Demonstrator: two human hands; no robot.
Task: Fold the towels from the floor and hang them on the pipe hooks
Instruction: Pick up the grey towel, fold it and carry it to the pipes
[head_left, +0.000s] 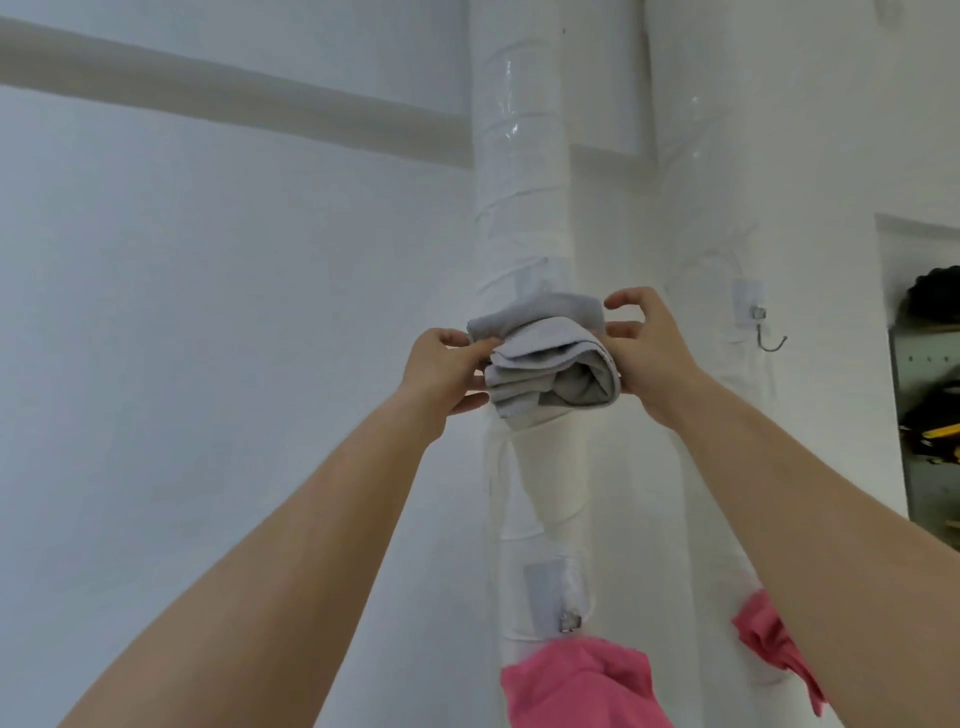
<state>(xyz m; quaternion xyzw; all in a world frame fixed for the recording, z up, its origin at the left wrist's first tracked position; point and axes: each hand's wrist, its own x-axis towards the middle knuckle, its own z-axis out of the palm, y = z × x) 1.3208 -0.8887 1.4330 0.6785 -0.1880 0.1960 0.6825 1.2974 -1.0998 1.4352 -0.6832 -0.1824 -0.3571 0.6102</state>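
Observation:
A folded grey towel (550, 358) sits against the left white pipe (519, 182), just below a stick-on hook pad (532, 283). My left hand (447, 371) pinches the towel's left edge. My right hand (647, 358) holds its right side, thumb under it and upper fingers spread. The hook under the towel is hidden. A pink towel (582, 686) hangs from a lower hook (569, 621) on the same pipe. Another pink towel (774, 644) hangs on the right pipe (717, 156), partly behind my right forearm.
A bare metal hook (769, 338) hangs from a pad on the right pipe. A metal shelf (930, 415) with dark and yellow items stands at the far right. A white wall with a horizontal ledge (208, 93) fills the left.

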